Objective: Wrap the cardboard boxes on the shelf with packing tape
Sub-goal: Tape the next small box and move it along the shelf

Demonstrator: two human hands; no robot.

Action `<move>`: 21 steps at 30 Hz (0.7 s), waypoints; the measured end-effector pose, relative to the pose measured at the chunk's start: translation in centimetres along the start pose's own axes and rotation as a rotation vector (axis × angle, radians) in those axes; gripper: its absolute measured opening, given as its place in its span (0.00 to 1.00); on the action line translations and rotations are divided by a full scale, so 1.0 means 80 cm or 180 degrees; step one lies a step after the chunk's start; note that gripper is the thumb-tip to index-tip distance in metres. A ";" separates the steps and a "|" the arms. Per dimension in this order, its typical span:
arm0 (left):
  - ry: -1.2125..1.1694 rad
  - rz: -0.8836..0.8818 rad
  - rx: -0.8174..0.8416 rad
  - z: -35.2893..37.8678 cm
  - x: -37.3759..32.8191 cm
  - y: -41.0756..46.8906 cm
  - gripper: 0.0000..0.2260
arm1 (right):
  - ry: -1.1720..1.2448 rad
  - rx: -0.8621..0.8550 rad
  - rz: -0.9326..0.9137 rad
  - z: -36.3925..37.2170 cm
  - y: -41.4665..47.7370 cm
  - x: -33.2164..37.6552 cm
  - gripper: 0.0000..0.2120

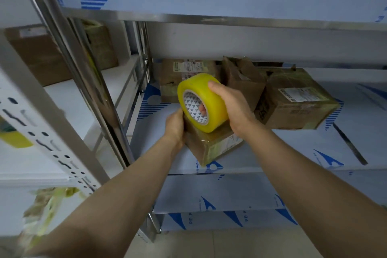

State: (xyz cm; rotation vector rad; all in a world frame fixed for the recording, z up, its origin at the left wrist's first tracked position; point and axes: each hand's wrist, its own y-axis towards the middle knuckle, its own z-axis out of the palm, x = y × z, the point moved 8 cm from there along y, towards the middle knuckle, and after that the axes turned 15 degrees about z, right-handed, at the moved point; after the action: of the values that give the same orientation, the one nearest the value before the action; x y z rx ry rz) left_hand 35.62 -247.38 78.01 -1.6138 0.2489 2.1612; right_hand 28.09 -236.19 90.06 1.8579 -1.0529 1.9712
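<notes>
The middle shelf [272, 153], covered in blue-and-white film, carried four cardboard boxes: a small taped box [211, 148] at the front edge, a big taped box [297, 102] to the right, a crumpled box [243, 81] behind, and a labelled box [184, 73] back left.

Yellow tape roll [202, 102] tilted over small taped box [211, 146], three cardboard boxes [297, 100] behind on shelf [272, 153].

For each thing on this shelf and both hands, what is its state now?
Tape roll: held above the small box by the right hand.
Right hand: grips the tape roll, fingers inside its core.
Left hand: holds the small box's left side.
Small box: closed, taped, near shelf edge.
Middle box: crumpled, top flaps loose.
Right box: closed, taped.
</notes>
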 end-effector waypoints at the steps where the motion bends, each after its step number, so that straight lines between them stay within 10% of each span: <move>1: 0.0068 0.0041 -0.0032 0.000 0.001 0.001 0.10 | -0.0020 0.0021 0.0044 -0.001 -0.002 -0.006 0.16; 21: 0.0689 0.0050 0.0666 0.030 -0.006 -0.005 0.09 | 0.0236 -0.0858 -0.0230 -0.047 -0.039 -0.012 0.22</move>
State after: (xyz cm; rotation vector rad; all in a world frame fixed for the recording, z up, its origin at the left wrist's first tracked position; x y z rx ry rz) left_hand 33.83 -246.23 79.28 -1.7259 0.5361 1.8988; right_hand 27.27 -231.30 90.48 1.6445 -1.1481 1.7457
